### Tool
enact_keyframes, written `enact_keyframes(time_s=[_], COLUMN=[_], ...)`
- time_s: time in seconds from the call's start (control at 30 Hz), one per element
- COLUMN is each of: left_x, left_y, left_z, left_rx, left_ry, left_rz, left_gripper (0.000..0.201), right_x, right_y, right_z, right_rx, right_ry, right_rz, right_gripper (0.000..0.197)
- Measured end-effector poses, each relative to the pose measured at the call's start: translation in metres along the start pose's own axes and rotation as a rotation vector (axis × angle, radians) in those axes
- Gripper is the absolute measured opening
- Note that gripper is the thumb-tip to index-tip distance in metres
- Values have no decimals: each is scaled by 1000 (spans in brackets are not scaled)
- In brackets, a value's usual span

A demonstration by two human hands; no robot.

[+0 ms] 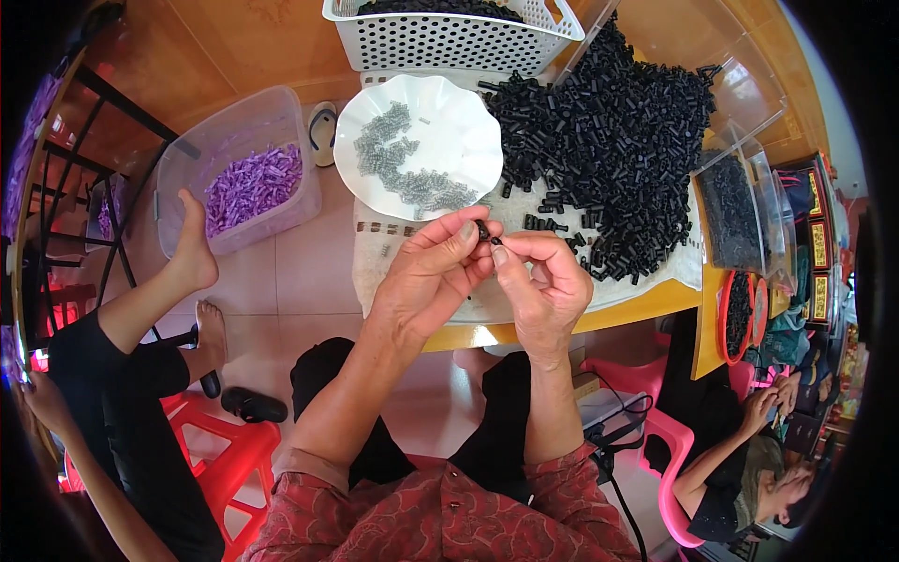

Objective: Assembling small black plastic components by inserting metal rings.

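A small black part (483, 230) and a smaller bit (496, 241) beside it, whether joined unclear, are pinched in the fingers (451, 250), partly hidden, nearer the person than the plate (468, 140), toward its right edge.

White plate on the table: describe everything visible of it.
The plate is white, round, shallow, with a wavy rim, glossy like ceramic or plastic. It lies face up on the pale cloth, its left side reaching past the cloth's edge. Small silvery springs lie in it, mostly left and near. Black parts crowd its right rim; contact with the left hand is unclear.
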State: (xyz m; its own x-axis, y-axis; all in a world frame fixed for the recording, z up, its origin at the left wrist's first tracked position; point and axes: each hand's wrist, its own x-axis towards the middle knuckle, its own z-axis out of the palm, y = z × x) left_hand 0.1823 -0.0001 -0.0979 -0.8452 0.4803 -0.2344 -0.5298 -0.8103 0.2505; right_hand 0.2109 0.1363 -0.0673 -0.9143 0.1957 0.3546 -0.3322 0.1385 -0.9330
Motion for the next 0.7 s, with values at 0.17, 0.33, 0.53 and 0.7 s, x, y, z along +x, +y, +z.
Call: enact_keyframes(time_s=[0.17,0.33,0.53,0.7], left_x=[0,0,0,0], left_y=[-1,-2,-3,-4], left_z=[0,1,1,1], left_rx=[31,105,147,172], left_ry=[19,15,15,-3], left_rz=[13,56,78,110], left_gripper=[27,25,24,24], right_x=[1,1,0,1], right_y=[1,5,7,6], right_z=[0,-1,0,0], right_rx=[-49,-123,-160,-173], right_ry=[-8,-11,4,13], right_rz=[-41,-68,-61,-86], right_gripper=[10,13,13,13])
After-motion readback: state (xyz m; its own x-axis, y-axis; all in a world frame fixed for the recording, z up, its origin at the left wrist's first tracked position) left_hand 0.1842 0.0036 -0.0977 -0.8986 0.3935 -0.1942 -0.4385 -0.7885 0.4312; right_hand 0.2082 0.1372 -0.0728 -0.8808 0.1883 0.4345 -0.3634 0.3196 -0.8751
